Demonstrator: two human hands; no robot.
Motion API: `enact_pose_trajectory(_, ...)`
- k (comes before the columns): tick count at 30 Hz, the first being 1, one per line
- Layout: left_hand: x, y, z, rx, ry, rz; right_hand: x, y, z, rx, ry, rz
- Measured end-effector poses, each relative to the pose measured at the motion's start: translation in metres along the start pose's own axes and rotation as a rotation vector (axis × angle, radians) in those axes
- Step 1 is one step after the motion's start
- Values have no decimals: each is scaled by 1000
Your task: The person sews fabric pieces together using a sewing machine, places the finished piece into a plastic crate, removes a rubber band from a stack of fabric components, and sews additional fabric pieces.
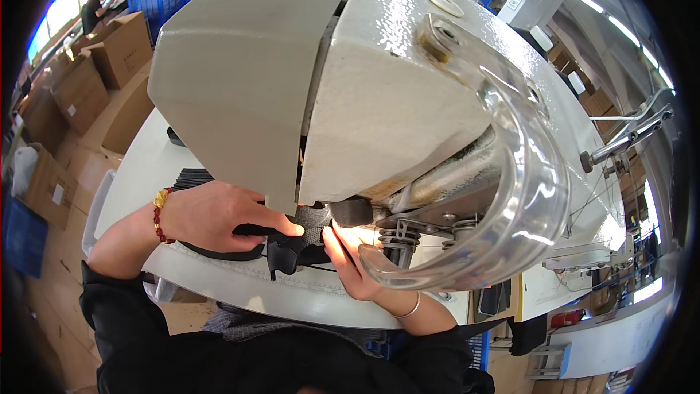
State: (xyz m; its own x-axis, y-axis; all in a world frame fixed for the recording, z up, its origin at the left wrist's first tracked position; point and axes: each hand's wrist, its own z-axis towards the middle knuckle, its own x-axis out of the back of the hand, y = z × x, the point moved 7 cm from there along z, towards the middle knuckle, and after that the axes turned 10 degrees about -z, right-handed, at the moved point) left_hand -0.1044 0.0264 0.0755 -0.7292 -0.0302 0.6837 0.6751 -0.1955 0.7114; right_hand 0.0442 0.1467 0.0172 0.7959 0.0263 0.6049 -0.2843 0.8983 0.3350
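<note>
Beneath the head of a large pale sewing machine point(394, 102), both hands are at a small black and grey textured fabric piece point(312, 223). My left hand point(211, 213), with a beaded bracelet, reaches in from the left. Its index finger presses along the piece while the other fingers curl round a black part of it. From the right, my right hand point(351, 271) pinches the piece's near edge with its fingertips, a thin bangle on its wrist. A black flap point(283, 257) hangs down between the hands. The needle area is mostly hidden by the machine head.
A clear curved guard point(539, 197) stands out over the right hand. Dark strips point(193, 178) lie stacked on the white table point(138, 168), left of the machine. Cardboard boxes point(120, 51) and blue crates point(157, 7) line the floor at left, where a person point(93, 11) stands far off.
</note>
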Motion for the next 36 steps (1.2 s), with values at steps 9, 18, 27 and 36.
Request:
enact_pose_trajectory(9, -17, 1, -6, 109, 57, 198, 9, -4, -9, -19, -20, -49)
enact_pose_trajectory(18, -54, 31, 3, 28, 448, 602, -38, 7, -28, -984, -644, 1185)
enact_pose_trajectory(27, -84, 24, 24, 199, 677, 671, -58, 4, -43, -726, -483, 852)
enact_pose_trajectory(36, -91, 21, 29, 278, 610, 587, -54, 8, -45, -712, -403, 986)
